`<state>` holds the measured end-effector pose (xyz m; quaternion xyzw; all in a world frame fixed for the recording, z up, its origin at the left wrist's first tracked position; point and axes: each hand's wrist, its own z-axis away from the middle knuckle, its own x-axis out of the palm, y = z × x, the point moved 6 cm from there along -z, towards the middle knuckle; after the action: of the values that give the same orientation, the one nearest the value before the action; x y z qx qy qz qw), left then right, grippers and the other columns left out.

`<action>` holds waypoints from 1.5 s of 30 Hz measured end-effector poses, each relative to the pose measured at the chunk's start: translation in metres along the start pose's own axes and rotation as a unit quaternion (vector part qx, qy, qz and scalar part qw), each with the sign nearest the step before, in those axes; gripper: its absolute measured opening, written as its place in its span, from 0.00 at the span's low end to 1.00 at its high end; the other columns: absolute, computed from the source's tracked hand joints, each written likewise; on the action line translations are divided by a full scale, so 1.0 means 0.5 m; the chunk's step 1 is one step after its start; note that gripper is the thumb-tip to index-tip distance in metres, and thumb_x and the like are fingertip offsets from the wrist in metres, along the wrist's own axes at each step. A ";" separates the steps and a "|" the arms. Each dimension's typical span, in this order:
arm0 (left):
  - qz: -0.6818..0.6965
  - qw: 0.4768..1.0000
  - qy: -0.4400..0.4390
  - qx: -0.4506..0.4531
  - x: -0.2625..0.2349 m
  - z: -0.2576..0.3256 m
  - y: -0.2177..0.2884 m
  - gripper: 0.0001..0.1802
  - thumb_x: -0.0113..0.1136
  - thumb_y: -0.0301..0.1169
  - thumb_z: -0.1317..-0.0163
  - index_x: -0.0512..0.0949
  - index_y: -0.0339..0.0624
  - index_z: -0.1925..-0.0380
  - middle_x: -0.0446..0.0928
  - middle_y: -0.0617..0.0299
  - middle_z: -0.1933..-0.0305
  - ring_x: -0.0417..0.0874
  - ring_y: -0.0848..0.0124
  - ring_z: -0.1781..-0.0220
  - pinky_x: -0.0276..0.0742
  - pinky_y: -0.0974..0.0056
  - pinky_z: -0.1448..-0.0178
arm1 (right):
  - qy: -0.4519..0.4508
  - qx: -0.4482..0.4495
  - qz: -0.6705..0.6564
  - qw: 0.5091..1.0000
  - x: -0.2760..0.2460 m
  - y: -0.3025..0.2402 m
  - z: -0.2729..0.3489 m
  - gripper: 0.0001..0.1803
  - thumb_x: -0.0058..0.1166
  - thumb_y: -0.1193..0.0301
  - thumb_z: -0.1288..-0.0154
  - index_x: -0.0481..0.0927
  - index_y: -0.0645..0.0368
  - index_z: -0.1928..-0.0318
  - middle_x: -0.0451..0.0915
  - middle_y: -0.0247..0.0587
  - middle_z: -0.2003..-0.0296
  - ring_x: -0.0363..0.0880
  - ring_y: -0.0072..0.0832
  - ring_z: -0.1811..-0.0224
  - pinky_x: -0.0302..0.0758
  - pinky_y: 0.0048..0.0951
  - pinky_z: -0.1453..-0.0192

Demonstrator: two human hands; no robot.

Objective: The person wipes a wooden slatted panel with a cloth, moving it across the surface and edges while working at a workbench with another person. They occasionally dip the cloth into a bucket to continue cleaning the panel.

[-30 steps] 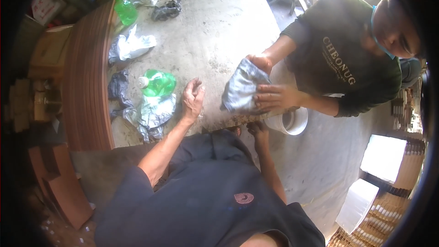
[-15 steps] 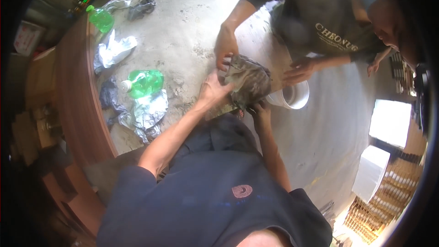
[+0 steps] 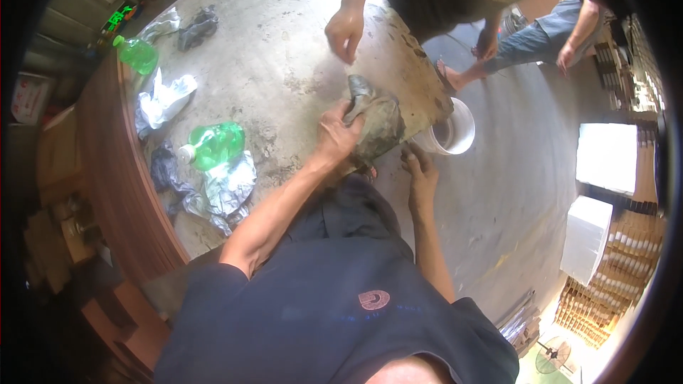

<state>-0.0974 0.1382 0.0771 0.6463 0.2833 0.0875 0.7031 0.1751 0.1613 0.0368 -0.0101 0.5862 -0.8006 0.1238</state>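
Note:
My left hand (image 3: 339, 133) grips a crumpled, dirty grey-brown sheet (image 3: 381, 122); whether it is cloth or plastic I cannot tell. The sheet rests at the near right edge of a stained pale tabletop (image 3: 284, 43), one end sticking up above my fingers. My right hand (image 3: 420, 165) is just off that edge, fingers bent and apart, nothing visible in them. Close by it is a white bucket (image 3: 464, 128), partly hidden by the table corner. A co-worker's hand (image 3: 346, 31) hangs over the table beyond the sheet, apart from it.
Two green bottles, one near (image 3: 218, 145) and one far (image 3: 136, 55), lie at the left among crumpled silver, white and dark bags (image 3: 229, 183). A brown wooden board (image 3: 114, 171) borders the table there. Another person's leg (image 3: 523, 46) is beyond the bucket.
The co-worker's hands have come off the sheet, and that person has moved away. My right hand has drawn off the sheet to the right; my left hand keeps its hold.

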 end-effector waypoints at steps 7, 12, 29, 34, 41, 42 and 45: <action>-0.163 0.932 -0.126 0.299 0.089 0.105 0.192 0.21 0.66 0.22 0.45 0.81 0.34 0.49 0.80 0.42 0.43 0.83 0.43 0.47 0.85 0.46 0.47 | -0.086 0.029 -0.403 0.911 0.112 -0.091 0.013 0.33 0.60 0.51 0.19 0.74 0.59 0.25 0.81 0.44 0.32 0.78 0.37 0.29 0.70 0.43 0.21; -0.094 0.929 -0.177 0.310 0.089 0.156 0.176 0.29 0.69 0.23 0.42 0.79 0.29 0.39 0.79 0.39 0.34 0.81 0.41 0.39 0.83 0.46 0.37 | -0.064 0.051 -0.559 0.825 0.105 -0.060 -0.009 0.27 0.56 0.54 0.16 0.77 0.59 0.30 0.85 0.45 0.37 0.83 0.41 0.35 0.77 0.45 0.25; 0.284 0.891 -0.327 -0.138 -0.062 0.017 -0.071 0.57 0.78 0.50 0.41 0.63 0.36 0.17 0.69 0.46 0.17 0.67 0.57 0.15 0.59 0.54 0.14 | -0.337 0.115 -0.278 0.892 0.157 -0.099 0.104 0.34 0.65 0.66 0.23 0.72 0.62 0.23 0.80 0.42 0.30 0.78 0.34 0.29 0.72 0.39 0.21; 0.071 0.884 -0.461 -0.019 -0.053 -0.004 0.039 0.54 0.83 0.50 0.47 0.72 0.40 0.22 0.78 0.52 0.26 0.78 0.62 0.29 0.72 0.56 0.25 | -0.394 0.034 -0.055 0.917 0.120 -0.148 0.078 0.35 0.67 0.58 0.23 0.73 0.58 0.23 0.82 0.41 0.35 0.77 0.30 0.32 0.73 0.36 0.26; -0.087 0.876 -0.474 -0.005 -0.004 0.027 0.102 0.37 0.82 0.49 0.46 0.87 0.37 0.40 0.92 0.54 0.53 0.89 0.66 0.49 0.83 0.57 0.38 | -0.428 0.033 0.113 0.896 0.089 -0.186 0.038 0.22 0.64 0.58 0.23 0.87 0.61 0.41 0.88 0.37 0.60 0.81 0.22 0.62 0.82 0.29 0.59; -0.074 0.874 -0.480 -0.012 0.021 0.029 0.104 0.35 0.81 0.48 0.44 0.87 0.37 0.41 0.92 0.54 0.54 0.89 0.67 0.50 0.84 0.58 0.39 | -0.385 0.020 0.121 0.915 0.059 -0.173 0.029 0.21 0.64 0.60 0.23 0.87 0.62 0.41 0.89 0.38 0.59 0.82 0.23 0.59 0.82 0.31 0.54; -0.048 0.903 -0.424 -0.044 0.057 0.029 0.064 0.28 0.74 0.45 0.38 0.88 0.39 0.44 0.91 0.56 0.57 0.88 0.71 0.53 0.84 0.57 0.43 | -0.285 0.008 0.095 0.954 0.008 -0.093 -0.014 0.23 0.64 0.64 0.24 0.85 0.64 0.36 0.90 0.45 0.51 0.85 0.29 0.48 0.83 0.35 0.41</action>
<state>-0.0588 0.1445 0.0999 0.5764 -0.0151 -0.2167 0.7878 0.1612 0.1802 0.0778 -0.1815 0.5182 -0.7535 0.3615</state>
